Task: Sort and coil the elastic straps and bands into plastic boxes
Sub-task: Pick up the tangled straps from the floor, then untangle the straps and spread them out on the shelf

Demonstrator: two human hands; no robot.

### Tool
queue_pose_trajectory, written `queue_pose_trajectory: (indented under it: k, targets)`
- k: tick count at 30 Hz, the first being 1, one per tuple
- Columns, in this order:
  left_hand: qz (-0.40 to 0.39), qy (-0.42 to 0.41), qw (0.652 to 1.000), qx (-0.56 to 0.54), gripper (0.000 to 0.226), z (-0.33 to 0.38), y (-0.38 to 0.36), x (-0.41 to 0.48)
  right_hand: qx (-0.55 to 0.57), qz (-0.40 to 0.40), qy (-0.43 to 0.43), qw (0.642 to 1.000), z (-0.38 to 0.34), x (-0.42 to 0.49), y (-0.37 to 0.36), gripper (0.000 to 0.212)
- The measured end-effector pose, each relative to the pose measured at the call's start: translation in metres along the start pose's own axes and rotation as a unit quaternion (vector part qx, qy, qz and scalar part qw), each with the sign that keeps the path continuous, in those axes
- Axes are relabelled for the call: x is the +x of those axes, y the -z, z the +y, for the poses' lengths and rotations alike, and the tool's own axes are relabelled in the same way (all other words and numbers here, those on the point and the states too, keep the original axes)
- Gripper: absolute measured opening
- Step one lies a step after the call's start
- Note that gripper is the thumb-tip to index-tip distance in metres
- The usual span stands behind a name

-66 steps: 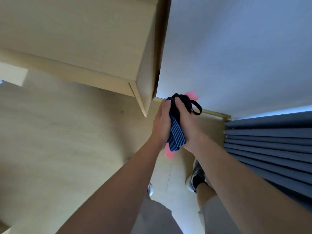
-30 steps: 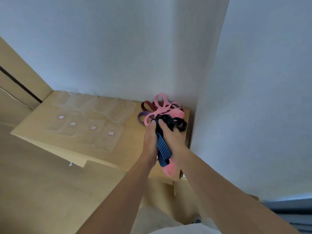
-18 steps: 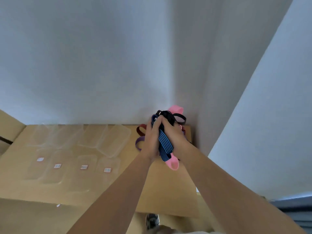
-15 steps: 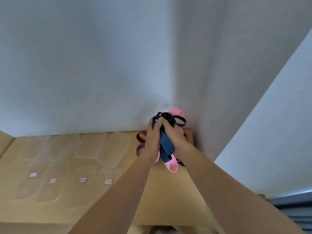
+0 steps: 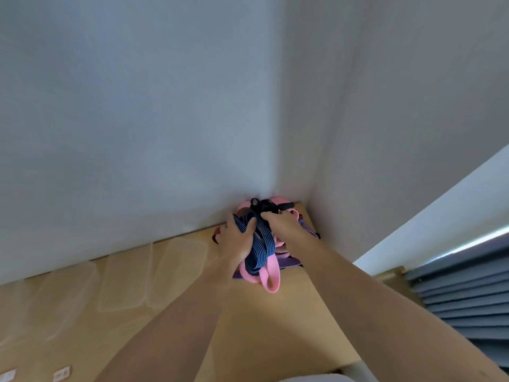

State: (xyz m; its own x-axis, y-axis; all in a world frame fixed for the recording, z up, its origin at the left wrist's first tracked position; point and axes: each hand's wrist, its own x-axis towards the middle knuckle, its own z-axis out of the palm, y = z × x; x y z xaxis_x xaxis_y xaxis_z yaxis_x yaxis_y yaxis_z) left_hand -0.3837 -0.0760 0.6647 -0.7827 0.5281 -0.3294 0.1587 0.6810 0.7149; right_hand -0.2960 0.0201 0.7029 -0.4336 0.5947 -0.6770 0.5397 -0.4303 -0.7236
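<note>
My left hand (image 5: pixel 235 241) and my right hand (image 5: pixel 281 223) both grip one bundle of elastic straps (image 5: pixel 259 250) in the table's far right corner. The bundle holds a blue striped strap, black bands (image 5: pixel 264 206) sticking out at its top and a pink loop (image 5: pixel 268 279) hanging below. Under and behind it lie more bands: purple ones (image 5: pixel 289 263) and a dark red one (image 5: pixel 216 234) on the tabletop. Clear plastic boxes (image 5: pixel 124 279) stand in a row left of the bundle.
The wooden table (image 5: pixel 275 326) is pushed into a corner of white walls. Clear lids with small white labels (image 5: pixel 62 374) lie at the lower left. A grey pleated curtain (image 5: pixel 462 299) hangs at the right, beyond the table's edge.
The view has swung from the floor up to the tabletop. Both hands carried the strap bundle forward to the pile in the corner and now hold it lower, close to the table.
</note>
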Motion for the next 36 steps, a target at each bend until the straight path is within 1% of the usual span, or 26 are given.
queue_pose_trajectory:
  k: [2, 5, 7, 10, 12, 14, 17, 20, 21, 22, 24, 25, 28, 31, 33, 36]
  targets:
    - [-0.009, -0.002, 1.000, -0.018, 0.054, -0.005, 0.000, 0.006, -0.077, 0.023, 0.022, 0.997, 0.004, -0.003, 0.004, 0.030]
    - [-0.010, 0.000, 0.998, -0.064, 0.051, -0.010, 0.001, 0.014, -0.177, 0.067, 0.061, 0.980, 0.011, -0.002, 0.008, 0.030]
    - [-0.011, 0.000, 0.995, -0.095, 0.050, -0.015, 0.003, 0.017, -0.220, 0.094, 0.097, 0.966, 0.014, -0.002, 0.012, 0.029]
    - [0.001, 0.012, 0.990, -0.142, 0.046, -0.023, 0.005, 0.019, -0.218, 0.196, 0.137, 0.946, 0.015, -0.005, 0.018, 0.026]
    - [0.017, 0.020, 0.983, -0.184, 0.041, -0.026, 0.006, 0.018, -0.198, 0.235, 0.170, 0.936, 0.013, -0.011, 0.018, 0.015]
    - [0.021, 0.032, 0.975, -0.221, 0.039, -0.029, 0.008, 0.015, -0.186, 0.220, 0.202, 0.936, 0.010, -0.017, 0.014, 0.012]
    - [0.022, 0.049, 0.966, -0.253, 0.035, -0.028, 0.014, 0.011, -0.196, 0.145, 0.237, 0.941, 0.005, -0.022, 0.004, 0.008]
    - [0.025, 0.047, 0.955, -0.291, 0.038, -0.023, 0.023, 0.003, -0.172, 0.068, 0.246, 0.952, 0.005, -0.025, -0.007, 0.008]
    - [0.019, 0.048, 0.951, -0.305, 0.038, -0.021, 0.027, 0.000, -0.166, 0.052, 0.248, 0.953, 0.006, -0.026, -0.010, 0.008]
    - [0.004, 0.046, 0.944, -0.327, 0.034, -0.019, 0.032, -0.003, -0.164, 0.041, 0.252, 0.953, 0.007, -0.027, -0.013, 0.008]
    - [-0.048, 0.032, 0.923, -0.381, 0.022, -0.016, 0.041, -0.010, -0.159, 0.025, 0.252, 0.954, 0.009, -0.028, -0.015, 0.010]
    - [-0.067, 0.030, 0.916, -0.394, 0.022, -0.015, 0.045, -0.013, -0.155, 0.019, 0.249, 0.956, 0.009, -0.029, -0.016, 0.010]
    - [-0.095, 0.046, 0.902, -0.418, 0.038, -0.011, 0.056, -0.018, -0.145, 0.012, 0.241, 0.960, 0.012, -0.032, -0.018, 0.011]
    - [-0.124, 0.051, 0.879, -0.458, 0.041, -0.008, 0.066, -0.023, -0.135, 0.005, 0.238, 0.962, 0.012, -0.036, -0.019, 0.012]
    - [-0.146, 0.038, 0.869, -0.471, 0.043, -0.005, 0.073, -0.029, -0.120, 0.001, 0.233, 0.965, 0.011, -0.038, -0.021, 0.013]
    - [-0.184, 0.010, 0.856, -0.483, 0.046, 0.001, 0.084, -0.036, -0.061, -0.003, 0.210, 0.976, 0.008, -0.041, -0.026, 0.015]
